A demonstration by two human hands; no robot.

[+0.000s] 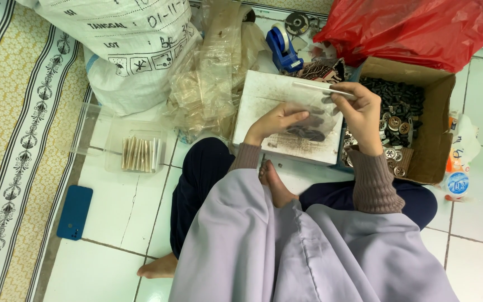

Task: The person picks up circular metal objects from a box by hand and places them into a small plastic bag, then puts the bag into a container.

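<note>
I sit cross-legged on a tiled floor. A small clear plastic bag [308, 114] with dark round pieces at its bottom hangs between my hands, above a white box [264, 95]. My left hand [275, 122] grips the bag's lower left side, fingers reaching among the dark pieces. My right hand [361, 112] pinches the bag's upper right edge. Just to the right stands an open cardboard box [434, 134] holding several dark parts and round metal buttons [393, 123].
A clear tray [115, 148] with pale sticks and a blue phone [75, 212] lie left. A white sack [129, 50] and crumpled clear bags [208, 78] sit behind. A blue tape dispenser [282, 50], a red plastic bag [415, 28] and a small bottle [457, 182] lie around.
</note>
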